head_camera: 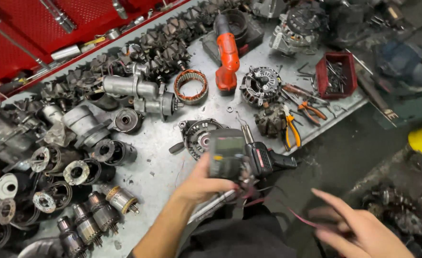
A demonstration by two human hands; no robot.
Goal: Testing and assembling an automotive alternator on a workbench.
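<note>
My left hand (200,184) is closed around a dark grey handheld meter (226,154), held up over the front edge of the metal workbench (158,157). Red and dark leads (261,198) trail down from the meter. My right hand (363,229) hovers blurred to the lower right, off the bench, fingers spread and holding nothing; a thin red lead runs just under it. Right behind the meter sits an alternator housing (197,136), and a black soldering gun (263,157) lies beside the meter.
Starter motors and armatures (84,157) crowd the bench's left. A copper stator ring (191,86), an orange cordless drill (226,55), alternators (261,85), orange-handled pliers (292,129) and a red bin of bits (336,74) lie behind. A red tool drawer (39,28) sits top left.
</note>
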